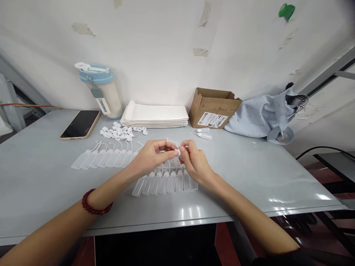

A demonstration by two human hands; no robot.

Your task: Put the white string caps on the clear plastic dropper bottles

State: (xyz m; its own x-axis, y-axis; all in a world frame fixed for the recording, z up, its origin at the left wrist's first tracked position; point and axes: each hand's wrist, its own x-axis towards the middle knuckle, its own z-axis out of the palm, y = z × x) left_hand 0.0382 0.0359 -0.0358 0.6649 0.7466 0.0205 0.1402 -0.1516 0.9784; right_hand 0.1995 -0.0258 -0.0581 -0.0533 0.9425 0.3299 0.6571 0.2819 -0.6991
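My left hand [152, 155] and my right hand [194, 159] meet above the middle of the grey table [249, 173], both pinched on one small clear squeeze bottle with a white cap [178, 151]. Below them lies a row of several clear squeeze bottles [163, 183], side by side. A second row of the same bottles [104, 159] lies to the left. Behind that row sits a loose pile of small white caps [122, 132]. Two more small bottles [203, 133] lie near the cardboard box.
A phone [80, 124] lies face up at the back left beside a blue-lidded tumbler [101, 90]. A stack of white bags [155, 115], an open cardboard box [213, 108] and a light blue cloth bag [263, 116] line the wall.
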